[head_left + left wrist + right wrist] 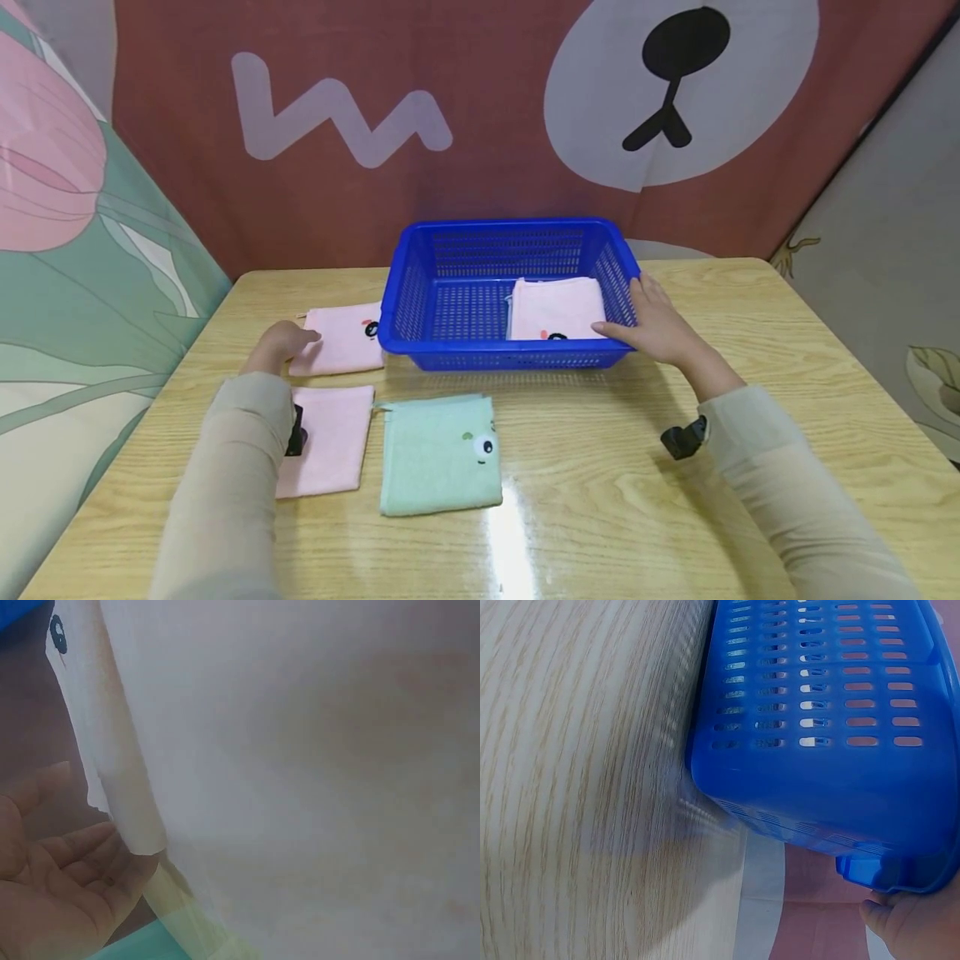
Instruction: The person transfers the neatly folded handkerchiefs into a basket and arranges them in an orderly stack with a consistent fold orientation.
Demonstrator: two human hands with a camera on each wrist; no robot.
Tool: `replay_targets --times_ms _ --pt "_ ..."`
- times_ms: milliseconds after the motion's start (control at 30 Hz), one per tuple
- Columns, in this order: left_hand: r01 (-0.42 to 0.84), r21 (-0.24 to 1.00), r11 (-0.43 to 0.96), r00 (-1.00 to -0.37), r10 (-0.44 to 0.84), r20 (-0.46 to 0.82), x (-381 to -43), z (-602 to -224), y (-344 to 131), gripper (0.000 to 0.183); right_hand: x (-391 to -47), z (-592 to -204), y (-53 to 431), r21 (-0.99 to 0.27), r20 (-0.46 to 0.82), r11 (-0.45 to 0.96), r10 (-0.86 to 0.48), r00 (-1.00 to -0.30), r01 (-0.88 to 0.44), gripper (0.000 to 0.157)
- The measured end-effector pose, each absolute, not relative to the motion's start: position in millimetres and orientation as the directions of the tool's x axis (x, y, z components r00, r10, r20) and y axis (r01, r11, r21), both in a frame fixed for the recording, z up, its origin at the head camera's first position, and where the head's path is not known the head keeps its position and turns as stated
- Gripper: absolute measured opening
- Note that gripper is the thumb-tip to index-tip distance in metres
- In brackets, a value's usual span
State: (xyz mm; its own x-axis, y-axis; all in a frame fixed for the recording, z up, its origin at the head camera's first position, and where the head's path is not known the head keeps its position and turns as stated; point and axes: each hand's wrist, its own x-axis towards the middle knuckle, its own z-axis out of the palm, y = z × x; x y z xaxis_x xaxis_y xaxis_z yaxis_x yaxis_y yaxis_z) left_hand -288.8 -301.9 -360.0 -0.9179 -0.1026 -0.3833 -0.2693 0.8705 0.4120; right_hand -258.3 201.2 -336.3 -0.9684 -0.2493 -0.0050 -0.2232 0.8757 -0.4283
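My left hand (279, 343) is at the left end of a folded pink towel (348, 337) with a stitched eye, beside the basket. In the left wrist view, the fingers (112, 866) touch that towel's edge and one digit stands apart from it. At the right front corner of a blue plastic basket (517, 345), my right hand (660, 325) holds the rim, its thumb reaching over the edge. Inside the basket's right half lies another folded pink towel (558, 304). The right wrist view shows the basket's slotted side (810, 780) and part of the hand at the rim.
Nearer to me lie a third pink towel (337, 437), partly under my left sleeve, and a folded green towel (438, 458) with a stitched eye. The wooden table (600, 500) ends at a printed curtain (480, 108) behind the basket.
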Motion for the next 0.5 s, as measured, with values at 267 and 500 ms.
replay_targets --times_ms 267,500 --pt "-0.313 0.449 0.837 -0.920 -0.150 -0.363 -286 -360 -296 0.044 -257 -336 202 -0.435 -0.002 0.873 -0.247 -0.969 -0.222 0.104" --pt "-0.331 0.393 0.858 -0.916 -0.192 -0.351 -280 -353 -285 0.041 -255 -337 203 -0.439 -0.012 0.873 -0.241 -0.970 -0.212 0.103"
